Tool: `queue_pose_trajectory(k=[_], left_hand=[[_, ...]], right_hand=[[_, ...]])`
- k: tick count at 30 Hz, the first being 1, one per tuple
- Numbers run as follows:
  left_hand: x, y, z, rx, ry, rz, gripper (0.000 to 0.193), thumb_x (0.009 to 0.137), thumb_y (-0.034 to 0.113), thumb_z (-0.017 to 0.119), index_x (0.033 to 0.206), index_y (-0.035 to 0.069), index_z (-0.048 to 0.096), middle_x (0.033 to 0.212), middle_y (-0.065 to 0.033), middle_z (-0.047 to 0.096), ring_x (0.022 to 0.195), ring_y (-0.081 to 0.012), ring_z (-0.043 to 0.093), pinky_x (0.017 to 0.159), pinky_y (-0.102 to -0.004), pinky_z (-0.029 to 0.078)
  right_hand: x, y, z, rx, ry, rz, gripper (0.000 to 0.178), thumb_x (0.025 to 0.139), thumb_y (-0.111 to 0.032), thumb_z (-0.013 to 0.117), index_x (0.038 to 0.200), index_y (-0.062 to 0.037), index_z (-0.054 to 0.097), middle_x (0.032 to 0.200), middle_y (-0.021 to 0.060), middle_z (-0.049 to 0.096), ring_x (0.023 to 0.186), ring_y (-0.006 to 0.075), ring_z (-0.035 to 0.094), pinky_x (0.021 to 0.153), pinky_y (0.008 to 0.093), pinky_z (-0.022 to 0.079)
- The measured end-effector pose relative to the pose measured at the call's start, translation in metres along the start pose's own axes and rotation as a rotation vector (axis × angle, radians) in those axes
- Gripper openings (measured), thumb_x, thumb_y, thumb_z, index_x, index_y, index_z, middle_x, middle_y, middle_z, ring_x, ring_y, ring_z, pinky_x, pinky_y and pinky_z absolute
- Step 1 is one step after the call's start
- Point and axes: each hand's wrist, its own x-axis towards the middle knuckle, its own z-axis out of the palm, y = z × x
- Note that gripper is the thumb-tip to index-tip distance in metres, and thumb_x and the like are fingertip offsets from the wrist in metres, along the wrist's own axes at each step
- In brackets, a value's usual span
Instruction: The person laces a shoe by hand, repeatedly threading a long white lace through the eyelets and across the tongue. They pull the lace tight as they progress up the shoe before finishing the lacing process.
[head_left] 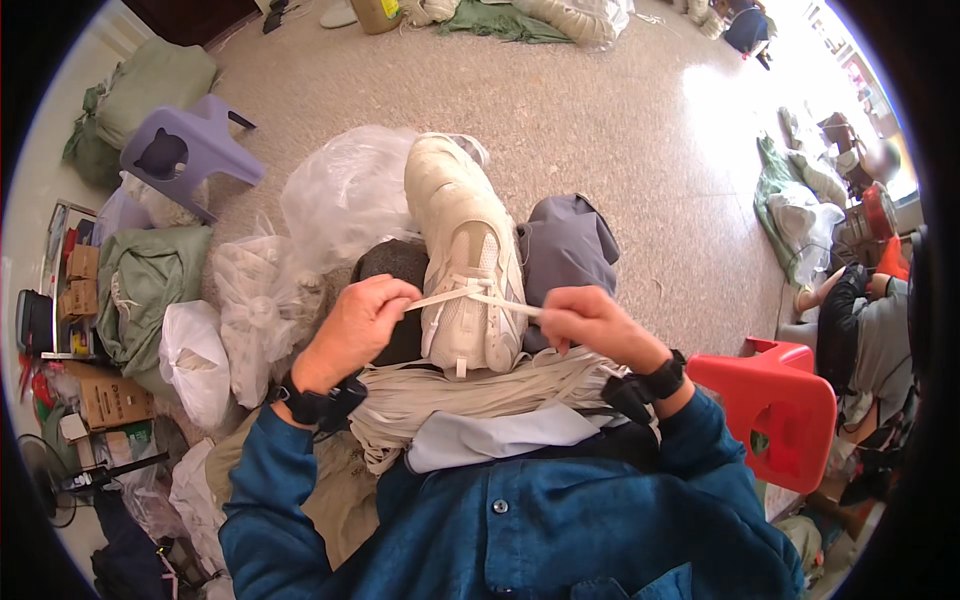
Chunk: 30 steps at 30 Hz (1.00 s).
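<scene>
I have the left hand's (365,318) and right hand's (595,325) fingers pinched around opposite sides of a flat cream fabric lace (440,298), taut over a cream mesh sneaker (480,245) standing centrally; I judge even, level tension best. Both forearms angle inward from the near side.

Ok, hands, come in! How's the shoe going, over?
Left hand, right hand: both pinching laces, stretched apart. White shoe: laces crossed over it. Nothing seen blocking either hand.
</scene>
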Motion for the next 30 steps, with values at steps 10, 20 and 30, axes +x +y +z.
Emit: queue_pose_trajectory(k=[10,20,30], left_hand=[[-0.109,-0.051,-0.076,-0.386,-0.216,-0.514,0.023,0.101,0.019,0.06,0.104,0.002,0.075,0.064,0.0072,0.051,0.055,-0.0029,0.046,0.05,-0.0209,0.036],[-0.23,-0.16,-0.153,0.147,0.194,-0.586,0.022,0.095,0.017,0.062,0.092,0.0,0.076,0.059,0.0018,0.054,0.054,-0.0075,0.05,0.051,-0.0262,0.039],[-0.39,-0.249,-0.187,0.556,0.448,-0.643,0.024,0.084,0.017,0.064,0.077,-0.005,0.072,0.074,-0.0225,0.069,0.07,-0.0345,0.067,0.068,-0.0429,0.051]], right_hand=[[-0.123,0.045,-0.083,1.07,0.574,-0.424,0.041,0.108,-0.034,0.049,0.079,-0.0067,0.06,0.106,0.013,0.069,0.113,0.0249,0.062,0.108,0.0444,0.043],[-0.275,0.126,-0.218,1.255,0.581,-0.847,0.033,0.105,-0.024,0.056,0.079,-0.0038,0.053,0.083,0.0068,0.056,0.083,0.0217,0.056,0.095,0.0413,0.048],[-0.443,0.252,-0.28,1.181,1.044,-0.797,0.026,0.101,-0.024,0.062,0.102,0.0012,0.067,0.097,0.0145,0.07,0.095,0.027,0.067,0.087,0.0412,0.055]])
